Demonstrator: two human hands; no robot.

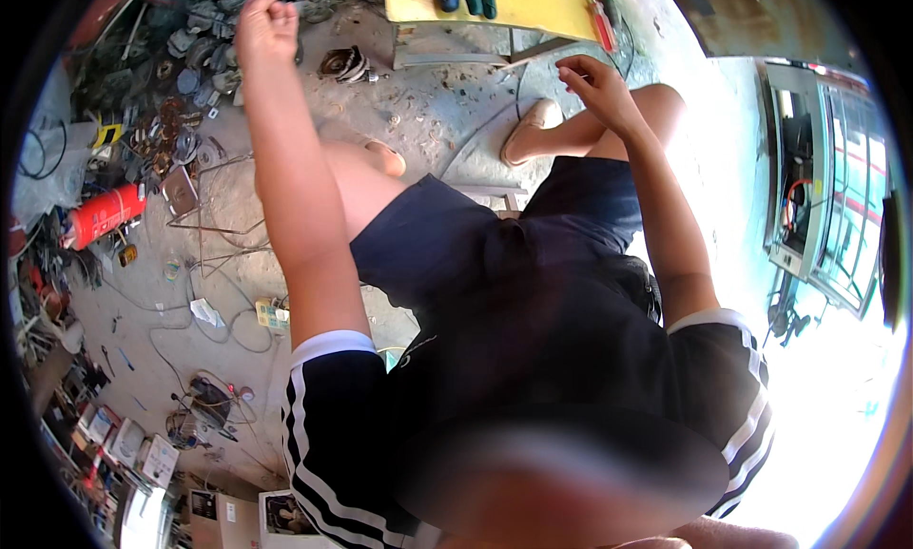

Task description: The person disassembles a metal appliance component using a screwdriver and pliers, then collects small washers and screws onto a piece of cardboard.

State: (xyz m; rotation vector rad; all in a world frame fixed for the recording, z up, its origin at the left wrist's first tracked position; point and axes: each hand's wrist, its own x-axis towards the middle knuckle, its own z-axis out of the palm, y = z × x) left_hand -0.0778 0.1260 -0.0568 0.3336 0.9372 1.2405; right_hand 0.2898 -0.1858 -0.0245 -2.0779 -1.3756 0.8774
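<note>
Above the cluttered concrete floor, left hand was fisted, apparently empty, near the grey scrap-metal pile; right hand hung loosely curled, empty. Risk: sharp scrap cutting bare skin.

**One head-worn fisheye, looking steeply down**

There is a single view, from a wide fisheye camera on the person's head. It faces almost straight down over the torso and dark shorts, which fill the lower middle of the frame very close to the lens. The concrete floor lies farther off across the upper and left frame, its lines bending toward the dark round rim. Both forearms rise from the lower edge toward the top. The right frame is washed out by daylight.
</note>
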